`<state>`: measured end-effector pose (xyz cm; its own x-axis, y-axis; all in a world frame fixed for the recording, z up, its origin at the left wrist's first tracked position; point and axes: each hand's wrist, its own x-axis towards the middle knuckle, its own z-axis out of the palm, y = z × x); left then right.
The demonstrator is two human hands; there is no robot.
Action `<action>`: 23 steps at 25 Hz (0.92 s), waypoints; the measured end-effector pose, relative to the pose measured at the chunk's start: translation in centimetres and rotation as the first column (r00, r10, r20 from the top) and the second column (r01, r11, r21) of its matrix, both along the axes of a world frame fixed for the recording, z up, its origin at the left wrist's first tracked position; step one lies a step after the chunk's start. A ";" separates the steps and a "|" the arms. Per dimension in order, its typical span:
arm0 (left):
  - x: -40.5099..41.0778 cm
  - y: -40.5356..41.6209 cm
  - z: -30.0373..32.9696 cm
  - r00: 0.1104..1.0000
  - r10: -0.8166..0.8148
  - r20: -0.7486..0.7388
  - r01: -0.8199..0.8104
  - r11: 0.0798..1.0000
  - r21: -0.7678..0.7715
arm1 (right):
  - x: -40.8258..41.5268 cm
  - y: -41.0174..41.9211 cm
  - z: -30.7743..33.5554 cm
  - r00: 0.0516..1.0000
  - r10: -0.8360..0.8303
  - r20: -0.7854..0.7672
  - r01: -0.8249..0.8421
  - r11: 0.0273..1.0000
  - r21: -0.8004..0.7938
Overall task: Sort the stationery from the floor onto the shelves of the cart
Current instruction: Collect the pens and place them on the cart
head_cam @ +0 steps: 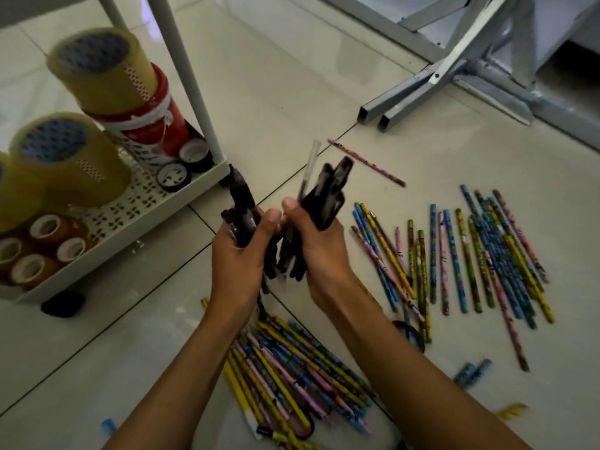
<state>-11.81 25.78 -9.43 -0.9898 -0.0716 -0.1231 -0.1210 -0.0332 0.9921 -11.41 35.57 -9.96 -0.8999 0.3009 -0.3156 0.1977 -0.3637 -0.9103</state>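
Left hand [238,254], right hand [313,241] both gripping black pens [328,196]; merge into one fist, tips level, shelve on cart [136,206] left of hands

The pale glossy tiled floor [292,92] carries patterned blue, yellow and pink pencils: a fanned spread [470,261] at right, a dense heap [292,371] near the middle, and one pink pencil [367,162] alone farther off. At left, the white perforated cart shelf [130,206] bears large clear tape rolls [69,157], small brown tape rolls [32,251] and black tape rolls [173,177].
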 end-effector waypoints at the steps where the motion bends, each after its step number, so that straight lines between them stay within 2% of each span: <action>1: 0.1 0.1 -0.1 1.000 0.007 -0.012 -0.007 1.000 -0.001 | 0.2 -0.5 -0.2 0.999 -0.004 -0.039 0.005 1.000 0.010; 9: -0.2 -0.4 -0.5 0.958 0.147 -0.247 -0.184 0.974 -0.133 | 0.2 -2.3 -1.9 0.961 -0.037 -0.274 0.095 0.974 0.203; 12: -0.2 -0.6 -2.0 0.961 0.166 -0.220 -0.201 0.968 -0.150 | 0.8 -2.9 -3.1 0.937 0.008 -0.350 0.123 0.928 0.351; 15: 0.3 -1.3 -3.5 0.969 0.153 -0.196 -0.190 0.963 -0.189 | 1.1 -2.8 -4.3 0.941 0.001 -0.339 0.173 0.859 0.482; 19: 0.6 -1.3 -4.4 0.975 0.146 -0.167 -0.181 0.959 -0.218 | 1.1 -2.8 -5.6 0.952 0.016 -0.305 0.161 0.821 0.547; 23: 0.3 -1.5 -4.1 0.963 0.177 -0.202 -0.215 0.958 -0.189 | 0.9 -2.9 -5.7 0.948 -0.034 -0.317 0.205 0.828 0.523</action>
